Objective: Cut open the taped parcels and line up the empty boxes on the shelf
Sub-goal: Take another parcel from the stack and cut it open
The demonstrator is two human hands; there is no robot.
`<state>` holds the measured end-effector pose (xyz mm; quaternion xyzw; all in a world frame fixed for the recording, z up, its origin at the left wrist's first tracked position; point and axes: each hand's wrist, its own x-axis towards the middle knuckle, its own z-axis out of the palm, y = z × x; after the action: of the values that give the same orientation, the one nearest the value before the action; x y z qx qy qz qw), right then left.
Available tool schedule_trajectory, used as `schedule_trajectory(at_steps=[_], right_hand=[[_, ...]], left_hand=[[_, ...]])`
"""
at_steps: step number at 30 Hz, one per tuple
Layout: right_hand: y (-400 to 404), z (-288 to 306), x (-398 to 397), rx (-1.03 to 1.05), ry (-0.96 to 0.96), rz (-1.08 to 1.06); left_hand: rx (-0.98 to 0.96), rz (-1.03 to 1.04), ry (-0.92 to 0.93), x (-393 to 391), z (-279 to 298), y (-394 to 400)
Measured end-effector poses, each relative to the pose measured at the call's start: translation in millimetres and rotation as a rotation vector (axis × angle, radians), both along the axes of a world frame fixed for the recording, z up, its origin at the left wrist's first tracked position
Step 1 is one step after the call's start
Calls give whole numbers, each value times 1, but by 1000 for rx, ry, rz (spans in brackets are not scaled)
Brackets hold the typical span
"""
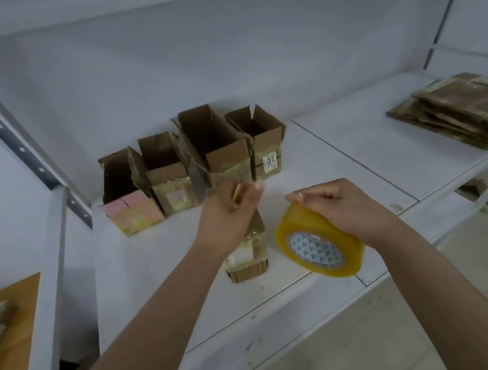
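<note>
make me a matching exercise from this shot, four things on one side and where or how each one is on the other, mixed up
Things
1. tape roll
2. closed box
3. open boxes
4. flattened cardboard stack

Places or states
a. lying at the far right of the shelf
b. standing in a row at the back, flaps up
c. yellowish, gripped from above by the right hand
d. near the front edge, under the left hand

Pairs: 1-c, 2-d, 3-b, 4-a
</note>
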<state>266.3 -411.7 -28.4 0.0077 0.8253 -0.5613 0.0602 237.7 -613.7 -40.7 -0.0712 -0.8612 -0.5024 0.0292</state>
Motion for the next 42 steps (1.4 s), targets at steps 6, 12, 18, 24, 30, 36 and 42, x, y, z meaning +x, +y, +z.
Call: schedule_trajectory(at_steps=[6,12,18,24,30,36,42], right_hand=[[-10,7,8,-23,25,12],[1,13,14,-57,-210,103],[28,10,14,-339,-98,275],[36,15,2,-105,-144,413],[32,12,1,-60,-155,405],[19,4,-16,431,-160,200],[14,13,-32,548,-174,199]], left_hand=[[41,-126,-9,6,-2,27],[159,-111,50,10,1,17],[160,42,102,17,0,-9],[175,138,93,35,0,-33],[164,309,23,52,-18,-46],[124,463,-11,58,-27,-68],[105,512,-22,55,-35,-68]])
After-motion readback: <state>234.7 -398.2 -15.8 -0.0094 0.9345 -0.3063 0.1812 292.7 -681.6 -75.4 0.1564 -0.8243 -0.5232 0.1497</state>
